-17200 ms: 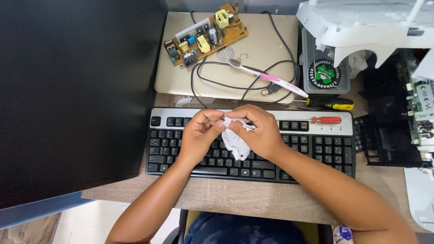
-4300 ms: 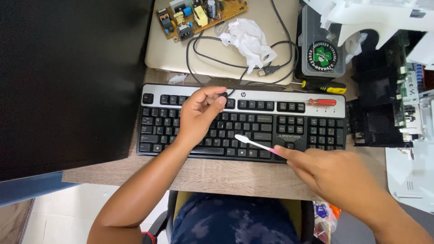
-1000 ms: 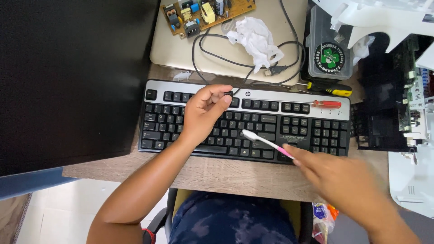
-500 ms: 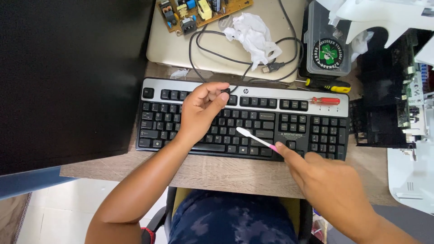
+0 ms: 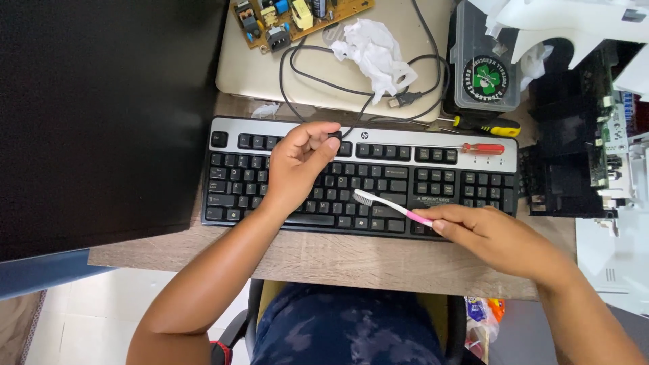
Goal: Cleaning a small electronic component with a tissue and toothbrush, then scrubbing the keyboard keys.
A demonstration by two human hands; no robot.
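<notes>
My right hand (image 5: pixel 497 233) has a pinching grip on the pink end of the toothbrush (image 5: pixel 392 207), whose white bristle head lies on the black keys near the middle of the keyboard (image 5: pixel 362 179). My left hand (image 5: pixel 297 162) rests curled over the upper key rows, its grip narrow, thumb and forefinger closed on a small dark piece at the top edge; I cannot tell just what that piece is. The keyboard sits flat on the wooden table (image 5: pixel 378 260), with a red screwdriver (image 5: pixel 481 148) lying on its silver strip and crumpled tissue (image 5: pixel 372 53) beyond it. I judge this to be the brushing step, with the bristles working between the keys. The next stroke calls for light pressure, a low angle, and my left hand steadying the board.
</notes>
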